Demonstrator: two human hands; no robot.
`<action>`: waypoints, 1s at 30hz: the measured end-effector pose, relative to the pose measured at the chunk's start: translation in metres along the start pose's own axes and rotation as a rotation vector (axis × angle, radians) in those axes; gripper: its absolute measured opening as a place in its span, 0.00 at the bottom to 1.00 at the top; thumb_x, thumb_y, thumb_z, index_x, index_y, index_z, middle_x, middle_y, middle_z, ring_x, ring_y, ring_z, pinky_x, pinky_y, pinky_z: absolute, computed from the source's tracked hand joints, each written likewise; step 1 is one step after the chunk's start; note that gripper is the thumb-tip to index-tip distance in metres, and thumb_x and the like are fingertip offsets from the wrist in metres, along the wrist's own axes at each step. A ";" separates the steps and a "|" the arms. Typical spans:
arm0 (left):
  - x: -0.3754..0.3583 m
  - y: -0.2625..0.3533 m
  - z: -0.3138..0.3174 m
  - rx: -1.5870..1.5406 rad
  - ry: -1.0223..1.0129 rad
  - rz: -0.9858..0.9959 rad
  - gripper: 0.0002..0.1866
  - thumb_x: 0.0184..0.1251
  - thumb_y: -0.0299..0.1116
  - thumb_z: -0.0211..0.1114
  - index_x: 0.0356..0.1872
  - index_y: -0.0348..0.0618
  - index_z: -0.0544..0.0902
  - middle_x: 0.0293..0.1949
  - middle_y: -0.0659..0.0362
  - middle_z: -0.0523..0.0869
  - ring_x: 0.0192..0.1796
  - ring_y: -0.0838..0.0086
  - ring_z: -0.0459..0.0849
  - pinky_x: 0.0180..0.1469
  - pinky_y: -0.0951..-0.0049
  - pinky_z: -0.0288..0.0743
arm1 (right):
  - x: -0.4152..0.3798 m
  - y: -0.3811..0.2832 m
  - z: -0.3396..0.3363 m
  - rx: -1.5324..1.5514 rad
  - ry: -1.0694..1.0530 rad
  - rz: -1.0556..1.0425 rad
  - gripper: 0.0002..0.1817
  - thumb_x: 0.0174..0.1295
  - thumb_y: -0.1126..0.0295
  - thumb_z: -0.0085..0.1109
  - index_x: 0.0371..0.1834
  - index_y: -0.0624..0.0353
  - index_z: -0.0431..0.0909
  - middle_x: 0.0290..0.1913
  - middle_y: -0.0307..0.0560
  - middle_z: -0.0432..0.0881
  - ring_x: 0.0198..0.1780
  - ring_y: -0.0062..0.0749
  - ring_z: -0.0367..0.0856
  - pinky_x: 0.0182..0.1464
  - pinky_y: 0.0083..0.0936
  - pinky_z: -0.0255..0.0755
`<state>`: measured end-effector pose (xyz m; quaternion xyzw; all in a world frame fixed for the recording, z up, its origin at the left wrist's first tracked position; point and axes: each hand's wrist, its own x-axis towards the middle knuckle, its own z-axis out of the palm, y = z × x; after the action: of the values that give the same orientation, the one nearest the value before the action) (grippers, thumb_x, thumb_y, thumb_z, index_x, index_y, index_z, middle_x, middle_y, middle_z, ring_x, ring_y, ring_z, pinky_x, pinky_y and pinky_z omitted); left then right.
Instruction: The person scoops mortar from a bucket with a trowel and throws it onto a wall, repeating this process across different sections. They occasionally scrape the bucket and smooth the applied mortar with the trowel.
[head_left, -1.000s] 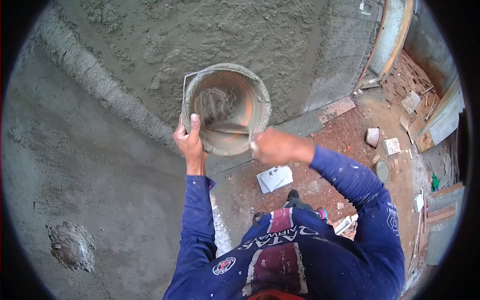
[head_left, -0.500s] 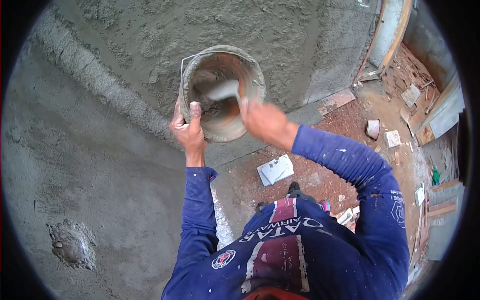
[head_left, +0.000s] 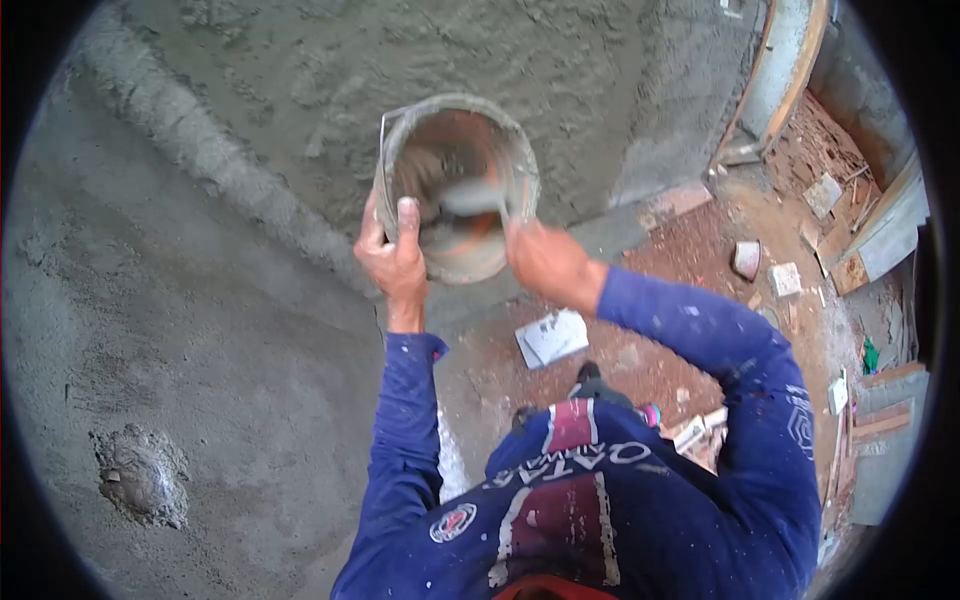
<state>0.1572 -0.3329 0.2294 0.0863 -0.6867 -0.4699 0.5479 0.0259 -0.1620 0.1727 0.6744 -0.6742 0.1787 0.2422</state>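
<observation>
A mortar-crusted bucket (head_left: pixel 517 165) is tilted so that its mouth faces me, with its wire handle lying along the left rim. My left hand (head_left: pixel 396 258) grips the bucket's lower left side, thumb over the rim and fingers behind. At the right rim, my right hand (head_left: pixel 552 262) is closed round the handle of a trowel (head_left: pixel 472 198). The trowel's pale blade reaches into the bucket and is blurred by motion. Some grey mortar shows on the bucket's inner wall.
Rough wet mortar covers the wall (head_left: pixel 330 60) behind the bucket. A lump of mortar (head_left: pixel 142 475) sits on the grey surface at lower left. White tile pieces (head_left: pixel 553 339) lie on the reddish ground. Boards (head_left: pixel 880 235) and rubble are at right.
Both hands and the bucket have shifted slightly to the right. The trowel blade has moved right and a little lower inside the bucket.
</observation>
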 end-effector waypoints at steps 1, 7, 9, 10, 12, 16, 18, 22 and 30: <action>0.001 -0.008 -0.002 0.014 0.030 0.041 0.22 0.70 0.34 0.67 0.61 0.31 0.79 0.54 0.55 0.85 0.54 0.75 0.81 0.61 0.73 0.71 | 0.012 -0.013 -0.028 0.099 -0.496 0.211 0.14 0.64 0.72 0.47 0.45 0.73 0.74 0.32 0.60 0.81 0.31 0.50 0.84 0.31 0.43 0.80; -0.006 0.001 -0.003 0.072 0.061 0.069 0.21 0.70 0.33 0.66 0.60 0.33 0.80 0.53 0.55 0.86 0.54 0.75 0.81 0.59 0.72 0.71 | 0.032 -0.020 -0.035 0.039 -0.384 0.244 0.15 0.66 0.71 0.46 0.45 0.74 0.75 0.31 0.60 0.82 0.31 0.50 0.84 0.35 0.44 0.81; -0.007 -0.007 -0.005 0.070 0.093 0.094 0.21 0.70 0.35 0.67 0.59 0.33 0.80 0.53 0.55 0.86 0.53 0.74 0.81 0.59 0.72 0.72 | 0.038 -0.017 -0.042 0.136 -0.640 0.243 0.15 0.64 0.71 0.48 0.44 0.75 0.77 0.32 0.61 0.83 0.34 0.50 0.85 0.36 0.41 0.82; -0.010 -0.006 -0.004 0.066 0.090 0.085 0.21 0.70 0.35 0.67 0.59 0.33 0.80 0.53 0.55 0.86 0.53 0.74 0.81 0.59 0.72 0.72 | 0.041 -0.015 -0.041 0.137 -0.648 0.249 0.15 0.64 0.71 0.48 0.44 0.75 0.77 0.32 0.61 0.83 0.34 0.50 0.85 0.36 0.41 0.82; -0.015 0.002 -0.007 0.232 0.030 0.079 0.23 0.68 0.34 0.67 0.60 0.31 0.79 0.57 0.48 0.85 0.60 0.65 0.81 0.65 0.67 0.69 | 0.056 0.002 -0.039 -0.150 -0.235 0.140 0.15 0.64 0.71 0.48 0.41 0.76 0.77 0.31 0.62 0.83 0.37 0.52 0.86 0.38 0.42 0.81; -0.010 0.012 -0.016 0.114 -0.086 0.102 0.23 0.67 0.35 0.69 0.59 0.30 0.80 0.58 0.45 0.84 0.63 0.60 0.81 0.67 0.63 0.68 | 0.081 0.039 -0.049 0.363 -0.734 0.247 0.15 0.62 0.66 0.50 0.37 0.66 0.83 0.35 0.60 0.86 0.34 0.48 0.88 0.35 0.38 0.83; -0.008 0.015 -0.030 0.155 -0.141 0.122 0.24 0.66 0.36 0.69 0.58 0.30 0.81 0.58 0.45 0.84 0.63 0.60 0.81 0.67 0.62 0.68 | 0.088 0.035 -0.082 0.466 -0.827 0.508 0.14 0.62 0.63 0.52 0.32 0.63 0.82 0.28 0.52 0.83 0.25 0.40 0.84 0.28 0.35 0.82; -0.004 0.031 -0.055 0.189 -0.372 0.159 0.27 0.65 0.41 0.71 0.59 0.31 0.81 0.60 0.47 0.83 0.63 0.62 0.80 0.67 0.64 0.68 | 0.061 0.035 -0.056 1.015 -1.040 0.680 0.15 0.67 0.60 0.52 0.45 0.61 0.78 0.23 0.38 0.74 0.18 0.20 0.74 0.15 0.20 0.71; -0.023 0.002 -0.080 -0.035 -0.220 -0.148 0.30 0.65 0.42 0.72 0.61 0.30 0.79 0.61 0.49 0.82 0.64 0.66 0.77 0.68 0.67 0.65 | 0.019 -0.068 0.002 1.959 -0.881 0.903 0.14 0.72 0.59 0.54 0.50 0.56 0.72 0.22 0.33 0.67 0.17 0.18 0.66 0.14 0.22 0.64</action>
<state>0.2338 -0.3612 0.2119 0.0754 -0.7261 -0.5274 0.4346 0.0938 -0.1807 0.1758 0.2752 -0.4523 0.4432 -0.7233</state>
